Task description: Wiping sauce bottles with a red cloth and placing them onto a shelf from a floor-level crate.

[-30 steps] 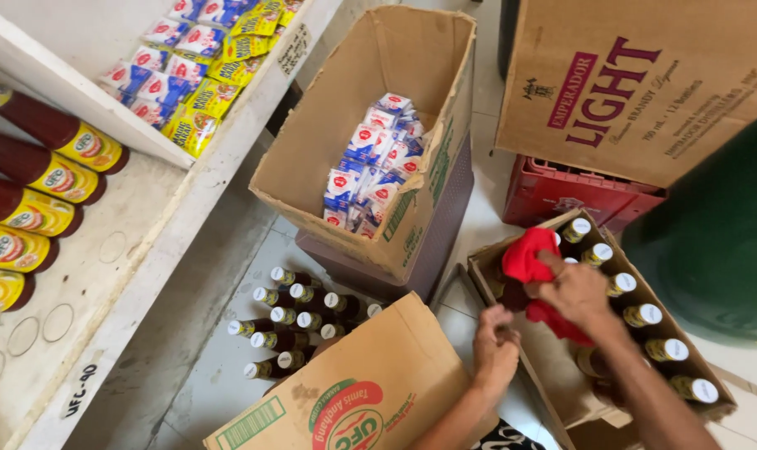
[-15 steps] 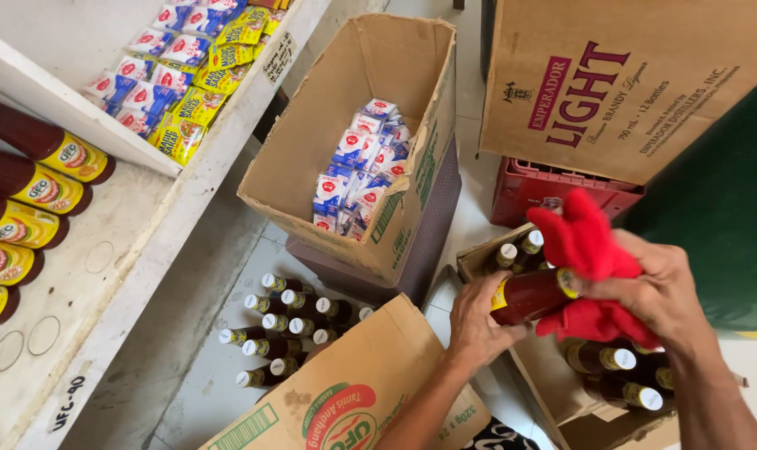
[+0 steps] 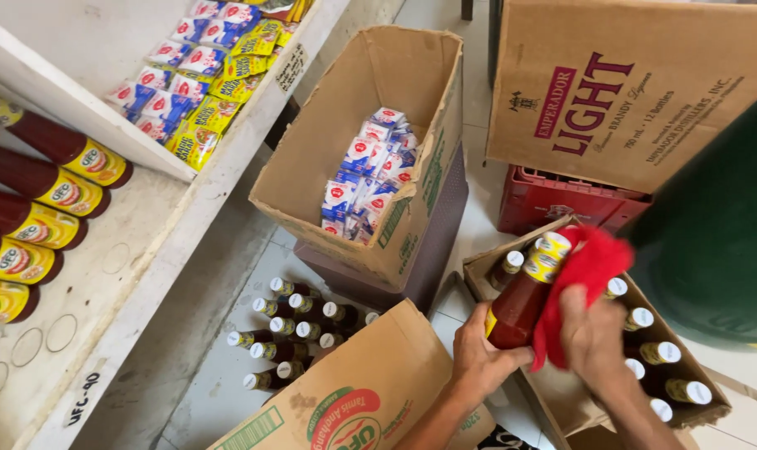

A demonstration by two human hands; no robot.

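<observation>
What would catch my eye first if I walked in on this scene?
Probably the bright red cloth at lower right, pressed by the right hand against a red sauce bottle that the left hand grips from below, above a carton of more bottles. Next, the open cardboard box of small sachets at centre, and the bottles lying on the white shelf at left.

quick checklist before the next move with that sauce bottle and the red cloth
1. Left hand grips the base of the red sauce bottle with the yellow-labelled neck: ok.
2. Right hand presses the red cloth against the bottle's side: ok.
3. Bottle cap on: ok.
4. Bottle wiped clean: cannot tell.
5. Open cardboard box under the hands has a free slot: cannot tell.
6. White shelf has bare space beside the bottles lying on it: ok.
</observation>
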